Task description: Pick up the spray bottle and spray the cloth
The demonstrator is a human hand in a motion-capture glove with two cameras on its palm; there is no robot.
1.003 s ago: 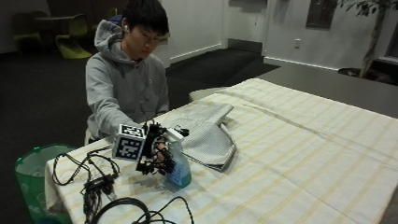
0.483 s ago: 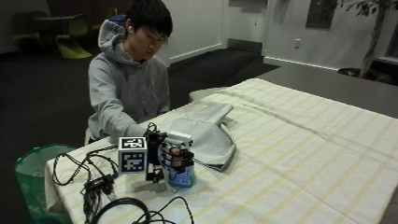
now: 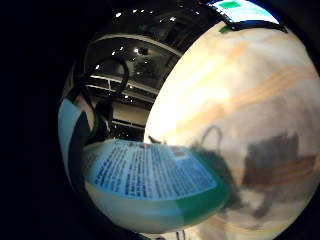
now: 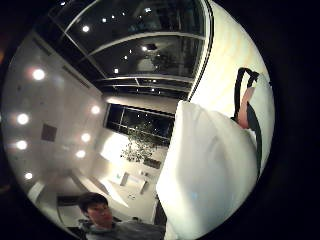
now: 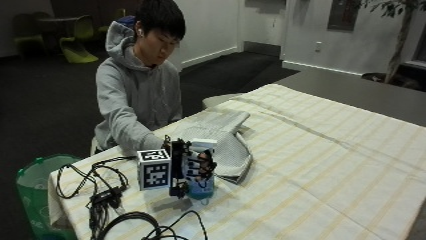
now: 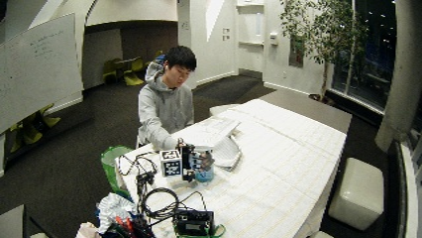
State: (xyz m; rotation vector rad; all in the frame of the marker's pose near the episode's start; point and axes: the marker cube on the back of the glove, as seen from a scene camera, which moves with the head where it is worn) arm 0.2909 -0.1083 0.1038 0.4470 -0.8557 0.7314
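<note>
A table (image 5: 333, 165) under a cream tablecloth with pale yellow stripes fills most of the scene, and a person in a grey hoodie sits at its far edge. A folded grey cloth (image 5: 223, 135) lies in front of them on the tablecloth. The gloved right hand (image 5: 193, 167) reaches forward, fingers curled round an upright spray bottle (image 5: 201, 172) (white top, blue base) that stands on the table just beside the cloth's near corner. Black cables (image 5: 106, 192) sprawl beside the hand towards the table's end. A green bin (image 5: 36, 192) stands below that end.
</note>
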